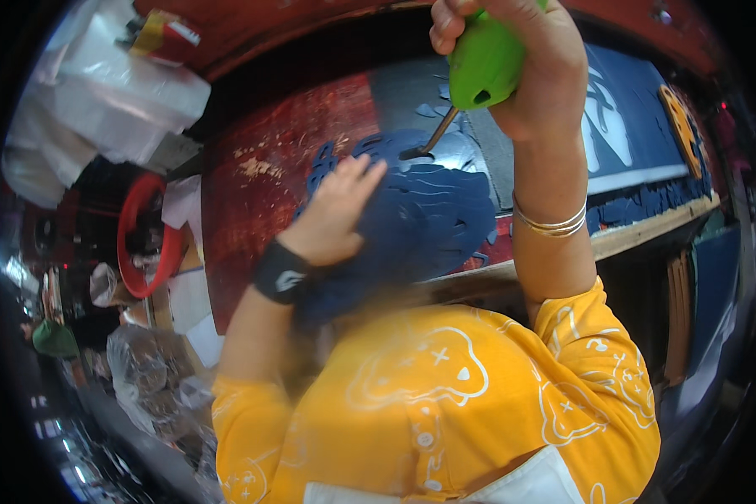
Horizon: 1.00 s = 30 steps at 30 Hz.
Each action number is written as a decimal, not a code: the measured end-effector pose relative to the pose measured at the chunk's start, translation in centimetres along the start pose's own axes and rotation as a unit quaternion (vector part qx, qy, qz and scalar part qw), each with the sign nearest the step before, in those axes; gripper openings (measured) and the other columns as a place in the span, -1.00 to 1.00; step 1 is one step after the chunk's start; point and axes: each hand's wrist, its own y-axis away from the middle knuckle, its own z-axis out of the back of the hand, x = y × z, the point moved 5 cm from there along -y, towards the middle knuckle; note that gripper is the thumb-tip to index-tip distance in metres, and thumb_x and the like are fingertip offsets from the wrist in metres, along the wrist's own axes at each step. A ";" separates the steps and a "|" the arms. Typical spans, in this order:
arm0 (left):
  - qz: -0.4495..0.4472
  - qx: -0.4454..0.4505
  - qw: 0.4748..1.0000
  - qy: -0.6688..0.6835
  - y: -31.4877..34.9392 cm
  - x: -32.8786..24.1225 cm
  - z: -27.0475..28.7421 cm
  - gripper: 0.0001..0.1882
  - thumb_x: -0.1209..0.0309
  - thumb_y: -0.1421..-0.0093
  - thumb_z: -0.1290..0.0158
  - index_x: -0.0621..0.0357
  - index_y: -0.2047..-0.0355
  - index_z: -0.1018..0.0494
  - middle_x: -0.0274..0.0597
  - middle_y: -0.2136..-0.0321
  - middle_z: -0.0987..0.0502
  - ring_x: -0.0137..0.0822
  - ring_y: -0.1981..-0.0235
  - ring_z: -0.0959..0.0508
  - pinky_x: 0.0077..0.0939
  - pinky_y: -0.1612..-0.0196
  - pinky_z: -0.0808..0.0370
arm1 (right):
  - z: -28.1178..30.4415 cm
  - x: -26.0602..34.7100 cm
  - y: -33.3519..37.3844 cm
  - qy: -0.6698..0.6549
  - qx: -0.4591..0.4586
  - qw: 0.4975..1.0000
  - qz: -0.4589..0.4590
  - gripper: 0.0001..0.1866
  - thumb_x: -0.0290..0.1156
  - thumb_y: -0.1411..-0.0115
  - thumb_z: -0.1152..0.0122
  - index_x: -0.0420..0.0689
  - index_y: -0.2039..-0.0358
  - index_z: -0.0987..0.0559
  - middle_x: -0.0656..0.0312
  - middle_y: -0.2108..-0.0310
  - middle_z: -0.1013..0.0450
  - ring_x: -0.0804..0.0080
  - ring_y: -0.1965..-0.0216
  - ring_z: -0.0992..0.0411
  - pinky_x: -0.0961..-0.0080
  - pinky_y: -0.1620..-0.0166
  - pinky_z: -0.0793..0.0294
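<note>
My right hand [546, 63] is raised at the upper right, its fingers wrapped round the bulbous green handle [485, 63] of a tool. Below the handle a thin metal shaft [442, 130] slants down to a dark, flat tip beside dark blue cut sheets [445, 197]. My left hand [336, 206], slightly blurred, reaches over the left part of these sheets with its fingers stretched out. They look thin and flexible, with wavy cut lines and slots. Part of the pile under my left forearm is smeared by motion.
The red worktable [252, 210] carries pale crumbs. To the right lie a blue panel with white shapes [609, 126] and an orange perforated piece [680, 126]. On the left are a red round basin [130, 235], white plastic bags [118, 101] and a clear bag [139, 361].
</note>
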 end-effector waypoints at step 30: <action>-0.164 -0.331 0.465 0.804 5.8 9.6 -0.2 -0.74 0.53 -0.24 0.02 0.11 0.05 -0.38 -0.31 0.26 -0.39 -0.42 0.18 -0.41 -0.44 -0.08 -0.36 | -8.8 -1.0 2.5 -0.126 0.169 0.974 -0.088 -0.70 -0.34 -0.13 -0.17 -0.25 0.22 -0.36 0.23 0.59 -0.28 0.45 0.57 -0.36 0.53 0.56 -0.37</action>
